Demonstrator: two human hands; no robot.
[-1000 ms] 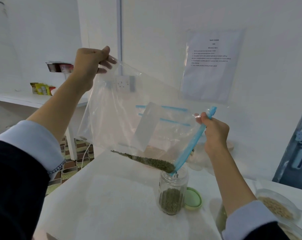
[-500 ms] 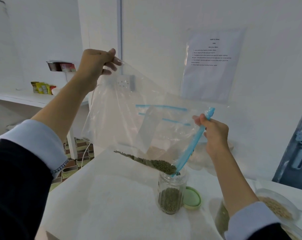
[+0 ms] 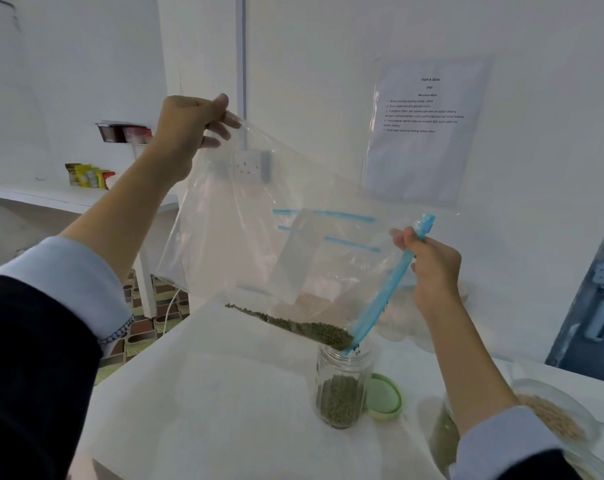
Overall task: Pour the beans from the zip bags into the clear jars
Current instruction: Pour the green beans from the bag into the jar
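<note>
1. The white worktop [image 3: 224,410] fills the lower part of the view and carries the jars.
2. The clear zip bag [image 3: 259,237] is held up and tilted over the worktop, its blue zip edge [image 3: 383,296] pointing down toward 5 o'clock.
3. The left hand [image 3: 189,126], at 11 o'clock, pinches the upper corner of the bag.
4. The right hand [image 3: 432,268], at 3 o'clock, grips the zip edge.
5. The clear jar [image 3: 342,386] stands directly under the low corner of the bag, about half full.
6. The green beans [image 3: 311,329] lie along the lowest fold of the bag, at the mouth of the jar.
7. A green lid [image 3: 383,396] lies just beside the jar, at its 3 o'clock.
</note>
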